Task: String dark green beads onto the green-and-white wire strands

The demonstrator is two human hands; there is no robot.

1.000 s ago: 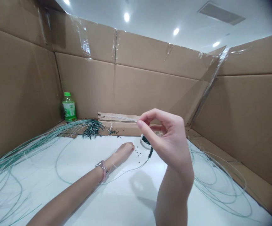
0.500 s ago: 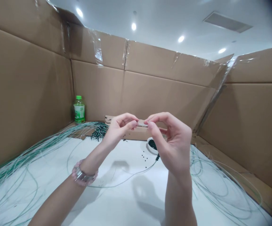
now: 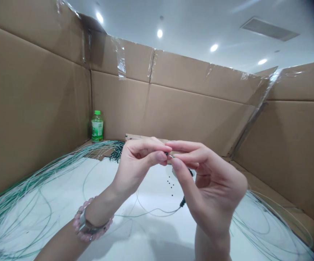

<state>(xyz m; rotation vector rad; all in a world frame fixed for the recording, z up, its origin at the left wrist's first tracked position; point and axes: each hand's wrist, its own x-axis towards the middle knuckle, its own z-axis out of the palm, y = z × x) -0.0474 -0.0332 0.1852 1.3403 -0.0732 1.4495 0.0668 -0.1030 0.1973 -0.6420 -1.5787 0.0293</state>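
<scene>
Above the white table, my left hand (image 3: 140,163) pinches a small dark bead (image 3: 166,154) between thumb and forefinger. My right hand (image 3: 206,185) is closed on the pale end of a thin cord (image 3: 171,156), its tip beside the bead. The fingertips of both hands almost meet; whether the cord has entered the bead I cannot tell. Below my right hand dangles a dark green beaded strand (image 3: 183,201), with a thin green cord (image 3: 151,212) curving left from it. A white bowl (image 3: 174,172) stands behind, mostly hidden by my right hand.
Several loose dark beads (image 3: 170,183) lie on the white tabletop (image 3: 157,232). Long green and white cords (image 3: 15,192) spread at left, ending in a dark beaded bunch (image 3: 116,151). More looped cords (image 3: 265,224) lie right. A green bottle (image 3: 97,128) stands by the cardboard wall (image 3: 195,112).
My left hand rose from the table beside the bowl to my right hand's fingertips, and now shows a dark bead. Both hands came closer and lower. The view shifted slightly left.
</scene>
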